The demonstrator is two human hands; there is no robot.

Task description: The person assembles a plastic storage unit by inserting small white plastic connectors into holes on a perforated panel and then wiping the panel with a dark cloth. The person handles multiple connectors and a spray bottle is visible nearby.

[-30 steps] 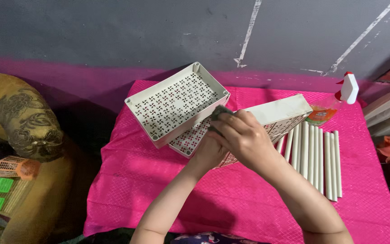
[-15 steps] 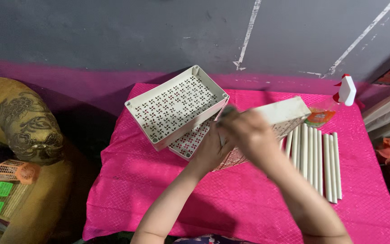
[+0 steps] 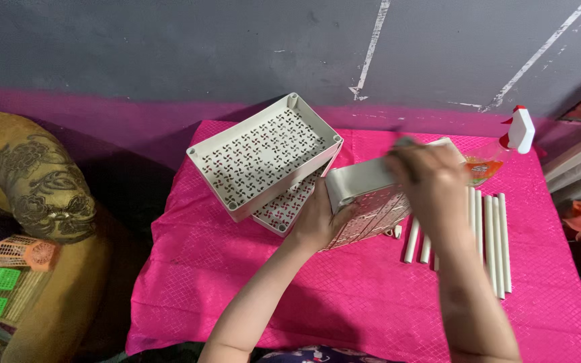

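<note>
Roughly centre on the bright pink quilted tablecloth [image 3: 344, 296]: a white perforated plastic tray [image 3: 371, 202], tilted up on edge. Left hand [image 3: 317, 225] cupped against its near-left corner, fingers wrapped underneath, gripping. Right hand [image 3: 428, 181] blurred over the tray's top rim; open or closed, cannot tell. Just behind and to the left, two more white perforated trays [image 3: 263, 154], stacked and leaning, the upper one showing its pinwheel-patterned base. To the right, a row of white plastic tubes [image 3: 492, 235] lying side by side on the cloth. Beyond those, a clear spray bottle with orange liquid and a white-and-red trigger head [image 3: 506, 144], near the grey wall [image 3: 169, 47].
</note>
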